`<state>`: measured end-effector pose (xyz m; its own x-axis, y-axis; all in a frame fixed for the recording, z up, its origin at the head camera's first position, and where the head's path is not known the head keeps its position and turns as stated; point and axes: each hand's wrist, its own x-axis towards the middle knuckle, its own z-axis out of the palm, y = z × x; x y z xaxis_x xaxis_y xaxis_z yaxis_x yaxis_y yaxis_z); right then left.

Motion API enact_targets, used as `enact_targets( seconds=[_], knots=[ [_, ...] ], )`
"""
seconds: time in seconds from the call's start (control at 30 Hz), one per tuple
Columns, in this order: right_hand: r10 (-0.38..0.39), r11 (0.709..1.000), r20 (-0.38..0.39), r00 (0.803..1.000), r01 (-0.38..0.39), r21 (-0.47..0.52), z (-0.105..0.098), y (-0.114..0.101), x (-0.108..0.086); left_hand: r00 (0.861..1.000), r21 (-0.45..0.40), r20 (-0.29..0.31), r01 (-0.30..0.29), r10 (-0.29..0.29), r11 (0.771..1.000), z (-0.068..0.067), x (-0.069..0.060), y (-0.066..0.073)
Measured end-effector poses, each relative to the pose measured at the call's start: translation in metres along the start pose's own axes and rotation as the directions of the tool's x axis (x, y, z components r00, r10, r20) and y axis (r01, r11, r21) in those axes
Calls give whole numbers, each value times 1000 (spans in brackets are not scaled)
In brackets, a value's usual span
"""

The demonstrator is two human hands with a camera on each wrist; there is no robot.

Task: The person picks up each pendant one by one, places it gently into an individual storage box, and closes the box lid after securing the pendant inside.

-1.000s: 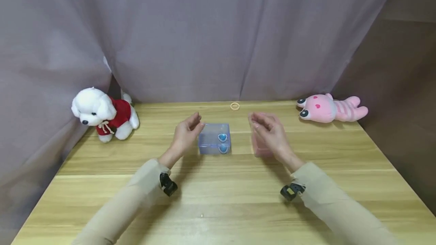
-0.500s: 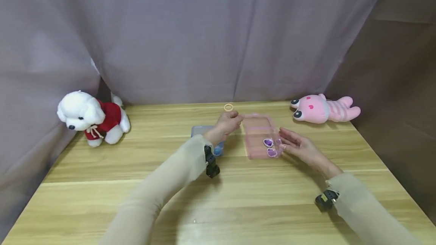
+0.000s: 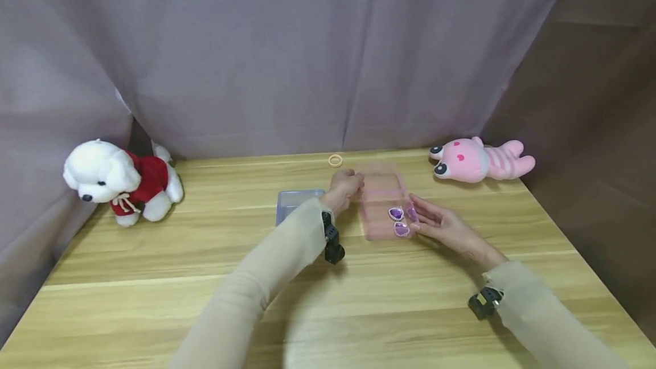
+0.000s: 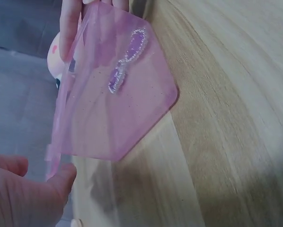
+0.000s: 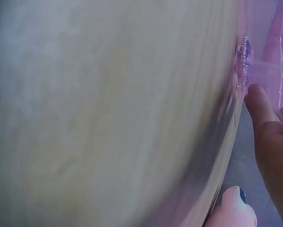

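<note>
A translucent pink plastic box (image 3: 376, 218) stands on the table with its lid (image 3: 381, 177) raised along the back. Purple gem ornaments with beaded rims (image 3: 396, 213) show at its front right; some may be reflections. My left hand (image 3: 344, 184) pinches the left edge of the lid, thumb and finger also seen in the left wrist view. At the box's right end my right hand (image 3: 451, 232) holds the side, thumb (image 5: 257, 97) near the ornament. A translucent blue box (image 3: 294, 201) sits to the left, partly hidden behind my left sleeve.
A ring-shaped cream object (image 3: 335, 160) lies at the back of the table. To the left sits a white plush dog (image 3: 125, 178) in red; to the right lies a pink plush toy (image 3: 479, 161). A grey curtain (image 3: 230, 61) hangs behind.
My left hand has moved from beside the blue box to the pink box's lid. My right hand has shifted from over the pink box to its right side. The view has turned slightly rightward.
</note>
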<state>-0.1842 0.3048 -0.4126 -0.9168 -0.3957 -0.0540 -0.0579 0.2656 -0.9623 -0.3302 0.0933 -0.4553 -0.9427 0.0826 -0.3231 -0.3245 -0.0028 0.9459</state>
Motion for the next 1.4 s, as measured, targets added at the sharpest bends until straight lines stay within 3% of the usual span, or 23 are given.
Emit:
enact_targets(
  seconds=[0.07,0.13,0.23,0.4,0.57,0.77,0.97,1.2,1.4],
  knots=[
    [11,1000,-3,1000,-11,10,1,-1,1,999,-18,-4,-37,37,999,-4,-36,23],
    [22,1000,-5,1000,-22,21,2,-1,1,999,7,-37,-36,36,999,-6,-68,47],
    [24,999,-8,1000,-23,22,4,-1,2,995,47,-52,-87,90,995,-10,-94,60],
    [42,999,-31,999,-41,34,8,-3,2,980,173,-31,-186,194,967,-15,-125,58],
    [56,997,-52,997,-53,53,10,-6,3,966,164,23,-259,259,952,-15,-150,41],
    [37,996,-76,996,-31,79,12,-5,2,957,195,48,-290,287,937,-13,-166,18],
    [54,973,-89,995,-33,229,16,-4,3,963,123,60,-267,261,956,-11,-171,6],
    [60,976,-113,992,-35,214,18,-3,3,970,73,51,-239,236,968,-11,-170,-3],
    [55,987,-132,990,-34,160,19,-2,2,963,33,62,-264,262,964,-11,-169,-7]
  ],
)
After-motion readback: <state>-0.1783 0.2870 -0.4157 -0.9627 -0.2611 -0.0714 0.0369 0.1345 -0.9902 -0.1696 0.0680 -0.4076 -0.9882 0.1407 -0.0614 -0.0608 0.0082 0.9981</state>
